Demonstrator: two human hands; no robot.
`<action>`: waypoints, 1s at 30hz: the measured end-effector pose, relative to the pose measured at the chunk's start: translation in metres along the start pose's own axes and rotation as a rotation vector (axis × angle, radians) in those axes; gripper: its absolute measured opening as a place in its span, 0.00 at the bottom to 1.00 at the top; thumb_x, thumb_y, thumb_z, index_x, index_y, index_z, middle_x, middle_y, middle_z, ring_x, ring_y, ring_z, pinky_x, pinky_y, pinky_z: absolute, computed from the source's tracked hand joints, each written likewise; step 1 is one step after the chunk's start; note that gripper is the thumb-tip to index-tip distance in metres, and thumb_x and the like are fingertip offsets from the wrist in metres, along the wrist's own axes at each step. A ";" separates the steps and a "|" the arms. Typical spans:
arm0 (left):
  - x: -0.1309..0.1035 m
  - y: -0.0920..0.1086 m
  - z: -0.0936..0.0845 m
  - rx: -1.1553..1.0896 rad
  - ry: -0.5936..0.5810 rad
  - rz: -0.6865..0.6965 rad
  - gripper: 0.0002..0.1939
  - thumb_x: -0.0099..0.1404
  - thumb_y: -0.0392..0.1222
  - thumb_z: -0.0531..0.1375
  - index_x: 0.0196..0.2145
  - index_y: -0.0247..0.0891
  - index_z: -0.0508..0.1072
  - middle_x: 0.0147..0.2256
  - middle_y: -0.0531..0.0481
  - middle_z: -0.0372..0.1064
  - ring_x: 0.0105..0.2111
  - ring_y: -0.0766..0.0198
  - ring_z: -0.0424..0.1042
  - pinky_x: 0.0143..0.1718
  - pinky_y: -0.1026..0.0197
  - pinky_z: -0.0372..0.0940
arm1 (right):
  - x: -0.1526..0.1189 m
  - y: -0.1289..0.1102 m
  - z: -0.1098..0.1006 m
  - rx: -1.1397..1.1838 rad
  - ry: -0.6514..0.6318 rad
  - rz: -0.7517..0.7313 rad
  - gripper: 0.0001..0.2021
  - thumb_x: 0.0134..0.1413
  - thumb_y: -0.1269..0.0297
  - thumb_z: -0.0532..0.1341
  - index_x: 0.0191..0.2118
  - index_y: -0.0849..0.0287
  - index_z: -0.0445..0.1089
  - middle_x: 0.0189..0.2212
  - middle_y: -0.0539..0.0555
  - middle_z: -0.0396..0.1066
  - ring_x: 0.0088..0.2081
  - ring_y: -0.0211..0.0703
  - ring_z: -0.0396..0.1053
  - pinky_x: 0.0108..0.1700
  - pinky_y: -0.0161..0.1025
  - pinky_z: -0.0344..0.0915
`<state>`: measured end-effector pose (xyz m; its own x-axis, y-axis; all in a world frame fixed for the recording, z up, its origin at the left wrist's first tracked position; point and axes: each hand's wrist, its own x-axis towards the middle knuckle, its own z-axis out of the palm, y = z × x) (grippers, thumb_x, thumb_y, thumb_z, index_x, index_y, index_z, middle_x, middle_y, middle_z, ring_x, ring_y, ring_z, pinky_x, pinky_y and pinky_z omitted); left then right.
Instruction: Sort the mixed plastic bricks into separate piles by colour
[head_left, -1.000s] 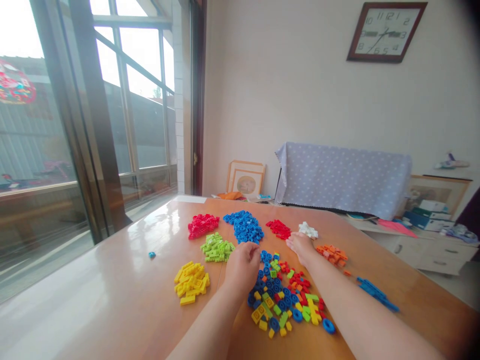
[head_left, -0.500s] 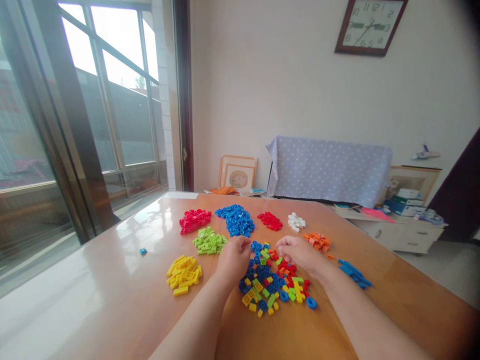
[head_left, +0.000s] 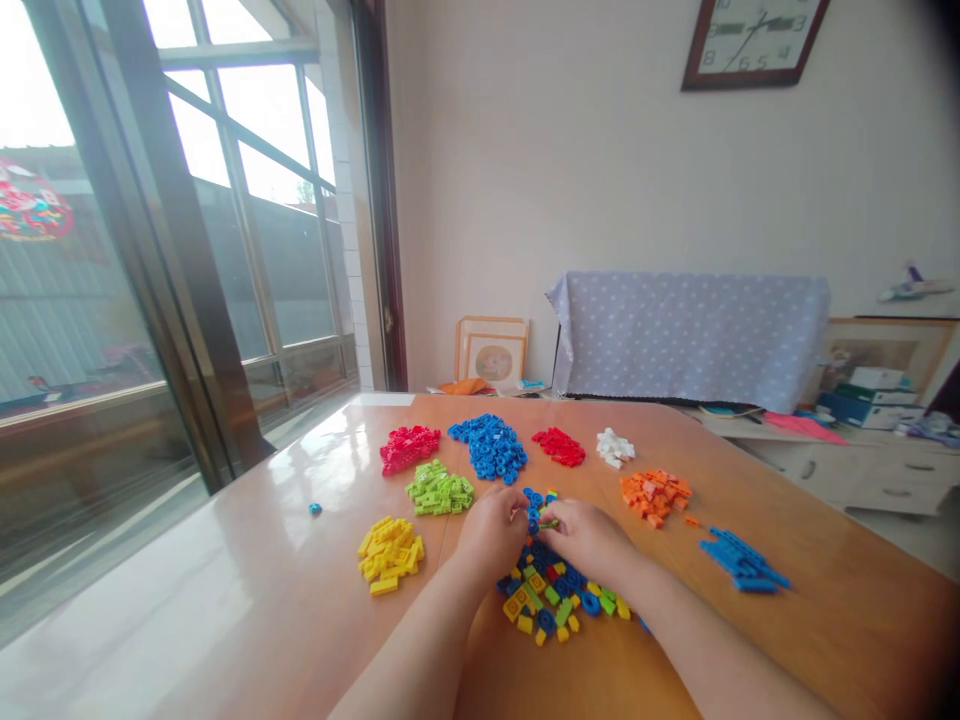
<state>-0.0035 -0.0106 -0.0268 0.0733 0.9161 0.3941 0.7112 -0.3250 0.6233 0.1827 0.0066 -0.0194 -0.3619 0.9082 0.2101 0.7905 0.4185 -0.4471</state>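
My left hand [head_left: 491,528] is over the left side of a mixed pile of toy building bricks [head_left: 561,592], its fingers curled in. Whatever its fingertips hold, if anything, is hidden. From the right, my right hand [head_left: 589,538] reaches into the same pile with thumb and fingers drawn together. A green brick [head_left: 551,523] shows at its fingertips; I cannot tell if it is gripped. Blue round pieces [head_left: 533,505] lie between the two hands. Yellow, green, red and blue pieces make up the pile, partly covered by both hands.
Around the pile lie sorted heaps: yellow bricks [head_left: 390,553], lime green bricks [head_left: 440,490], pinkish-red bricks [head_left: 409,449], blue round pieces, red bricks [head_left: 559,447], white bricks [head_left: 615,447], orange bricks [head_left: 654,497] and long blue bricks [head_left: 742,560]. A lone blue piece [head_left: 315,509] sits left on the table [head_left: 247,590].
My right hand has moved left and down into the pile, closer to my left hand, covering the red pieces. The camera view has turned slightly left.
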 end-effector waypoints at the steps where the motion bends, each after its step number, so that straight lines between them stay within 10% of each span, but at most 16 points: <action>1: 0.000 0.001 0.000 -0.002 -0.003 -0.008 0.12 0.60 0.34 0.55 0.38 0.39 0.77 0.38 0.48 0.73 0.39 0.62 0.71 0.41 0.63 0.64 | 0.001 0.001 0.001 -0.007 0.005 -0.002 0.08 0.52 0.58 0.62 0.35 0.51 0.77 0.33 0.51 0.73 0.32 0.39 0.68 0.31 0.34 0.54; 16: 0.000 0.014 0.003 -0.559 -0.079 -0.137 0.12 0.57 0.33 0.56 0.40 0.34 0.75 0.31 0.50 0.73 0.30 0.66 0.70 0.30 0.66 0.62 | 0.003 0.004 0.014 0.597 0.157 -0.053 0.09 0.52 0.64 0.59 0.40 0.57 0.69 0.32 0.50 0.73 0.33 0.39 0.71 0.37 0.35 0.69; 30: -0.001 0.017 0.005 -0.761 -0.058 -0.271 0.07 0.56 0.36 0.61 0.35 0.34 0.71 0.27 0.53 0.69 0.26 0.71 0.65 0.27 0.69 0.58 | 0.001 -0.007 0.017 0.529 0.202 -0.127 0.17 0.54 0.64 0.59 0.51 0.53 0.69 0.42 0.54 0.76 0.40 0.42 0.75 0.46 0.40 0.72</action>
<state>0.0119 -0.0165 -0.0197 0.0179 0.9899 0.1409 0.0404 -0.1415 0.9891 0.1688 0.0043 -0.0306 -0.2951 0.8535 0.4294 0.3734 0.5167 -0.7704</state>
